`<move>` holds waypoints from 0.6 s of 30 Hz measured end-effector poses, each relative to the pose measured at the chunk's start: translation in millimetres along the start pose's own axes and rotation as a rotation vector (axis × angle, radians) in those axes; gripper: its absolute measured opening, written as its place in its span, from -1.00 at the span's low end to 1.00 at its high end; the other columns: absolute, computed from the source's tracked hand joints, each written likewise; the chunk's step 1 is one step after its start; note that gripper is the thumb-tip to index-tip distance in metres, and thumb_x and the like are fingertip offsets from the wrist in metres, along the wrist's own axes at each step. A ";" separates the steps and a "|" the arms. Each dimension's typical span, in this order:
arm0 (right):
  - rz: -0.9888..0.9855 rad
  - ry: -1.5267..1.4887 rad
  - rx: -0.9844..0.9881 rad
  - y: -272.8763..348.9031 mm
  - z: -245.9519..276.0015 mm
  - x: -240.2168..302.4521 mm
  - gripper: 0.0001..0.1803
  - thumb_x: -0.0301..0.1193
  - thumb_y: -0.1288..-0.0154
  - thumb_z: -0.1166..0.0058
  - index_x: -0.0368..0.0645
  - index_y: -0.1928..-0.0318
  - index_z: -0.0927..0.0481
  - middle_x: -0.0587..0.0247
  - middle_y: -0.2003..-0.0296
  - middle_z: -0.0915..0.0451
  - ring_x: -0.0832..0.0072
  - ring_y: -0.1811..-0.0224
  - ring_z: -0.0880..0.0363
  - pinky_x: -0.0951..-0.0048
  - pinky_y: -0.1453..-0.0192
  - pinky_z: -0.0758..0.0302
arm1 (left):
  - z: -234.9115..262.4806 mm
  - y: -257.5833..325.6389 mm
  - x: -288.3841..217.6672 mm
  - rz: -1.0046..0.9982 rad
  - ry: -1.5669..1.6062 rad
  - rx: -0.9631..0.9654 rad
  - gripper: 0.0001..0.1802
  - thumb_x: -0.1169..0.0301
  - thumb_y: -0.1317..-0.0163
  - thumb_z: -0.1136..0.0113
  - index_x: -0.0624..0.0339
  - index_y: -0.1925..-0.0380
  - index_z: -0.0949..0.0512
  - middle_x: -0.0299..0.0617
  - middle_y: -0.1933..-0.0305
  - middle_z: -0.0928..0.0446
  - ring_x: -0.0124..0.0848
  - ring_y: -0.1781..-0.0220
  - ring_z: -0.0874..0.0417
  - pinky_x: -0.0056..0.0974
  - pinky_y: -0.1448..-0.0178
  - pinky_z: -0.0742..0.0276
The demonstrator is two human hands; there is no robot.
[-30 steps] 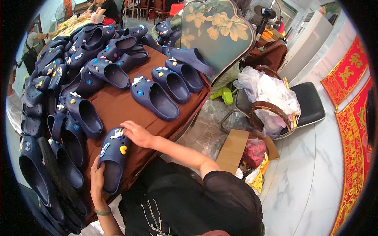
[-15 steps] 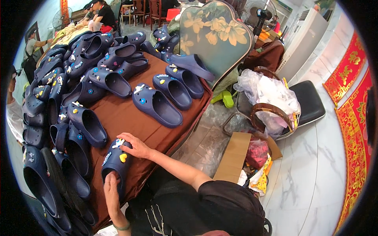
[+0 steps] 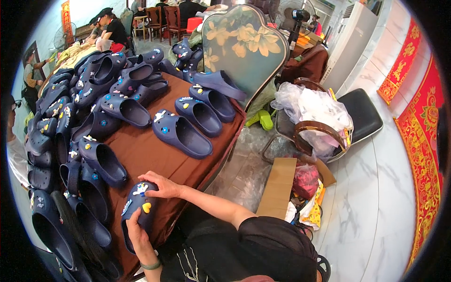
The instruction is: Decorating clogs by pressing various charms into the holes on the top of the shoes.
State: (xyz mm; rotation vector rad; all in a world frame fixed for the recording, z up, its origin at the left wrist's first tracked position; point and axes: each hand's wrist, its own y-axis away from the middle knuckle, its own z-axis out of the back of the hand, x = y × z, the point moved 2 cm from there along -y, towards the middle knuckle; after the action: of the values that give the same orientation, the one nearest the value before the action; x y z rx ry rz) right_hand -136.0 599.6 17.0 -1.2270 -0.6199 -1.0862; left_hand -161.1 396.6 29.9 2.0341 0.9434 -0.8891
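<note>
A navy blue clog point(image 3: 128, 219) with a yellow heart, a white figure and other charms on its toe lies at the table's near edge. My left hand point(image 3: 138, 231) grips it around the foot opening, thumb and fingers on the upper. Over the front of the toe curls my right hand point(image 3: 162, 185), its fingertips pressed by the white charm. The left palm hides part of the opening. Just beyond sits another charmed clog point(image 3: 104, 161), and a single clog point(image 3: 182, 135) stands farther right beside a pair.
A heap of navy clogs point(image 3: 89, 89) fills the table's left side over a brown cloth point(image 3: 150, 151). At right are a floral panel point(image 3: 249, 44), a chair point(image 3: 364, 114) with plastic bags point(image 3: 312, 105), and an opened cardboard box point(image 3: 277, 188). Other people point(image 3: 115, 32) work far left.
My left hand has gone from lying straight along the clog's opening to gripping it higher up. My right hand has curled closer around the toe. The whole view has shifted slightly.
</note>
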 end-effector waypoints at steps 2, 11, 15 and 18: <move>0.003 0.019 0.026 -0.1 -1.3 1.2 -0.39 -0.26 -0.16 -0.19 -0.27 -0.18 -0.37 0.09 -0.02 -0.40 0.27 -0.15 -0.37 0.34 -0.28 -0.27 | 7.1 8.5 0.8 0.000 0.049 -0.084 -0.62 0.54 -0.07 -0.18 0.37 0.05 -0.49 -0.11 0.07 -0.57 -0.30 0.09 -0.62 -0.25 -0.08 -0.52; 0.022 0.214 -0.100 -6.2 4.0 -28.6 -0.71 -0.35 -0.40 0.17 -0.22 0.09 -0.58 0.13 0.14 -0.58 0.36 0.01 -0.51 0.37 -0.12 -0.41 | -7.4 20.3 -7.8 -0.247 -0.085 0.045 -0.68 0.54 -0.05 -0.18 0.33 0.13 -0.58 -0.12 0.06 -0.59 -0.34 0.01 -0.60 -0.27 -0.17 -0.45; -0.269 -0.240 -0.187 -6.3 9.8 -23.0 -0.63 -0.26 -0.47 0.21 -0.25 0.06 -0.60 0.22 0.13 -0.62 0.47 0.05 -0.54 0.42 -0.10 -0.43 | -8.4 1.7 -5.5 -0.091 0.060 0.087 -0.62 0.55 -0.06 -0.19 0.34 0.06 -0.53 -0.16 0.03 -0.58 -0.37 0.01 -0.58 -0.29 -0.18 -0.42; -0.338 -0.398 -0.148 -4.5 8.6 -41.4 -0.58 -0.20 -0.50 0.24 -0.25 -0.01 -0.56 0.26 0.08 -0.59 0.49 -0.01 -0.49 0.46 -0.17 -0.36 | -9.5 -5.2 0.2 -0.139 0.080 0.092 -0.59 0.58 -0.05 -0.16 0.34 0.02 -0.50 -0.15 0.02 -0.57 -0.37 0.00 -0.58 -0.30 -0.17 -0.43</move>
State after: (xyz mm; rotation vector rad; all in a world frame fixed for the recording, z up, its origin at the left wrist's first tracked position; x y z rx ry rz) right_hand -155.2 621.1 -14.3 -1.5200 -1.0978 -1.1890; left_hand -162.6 406.9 32.9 2.1151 1.1172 -0.9462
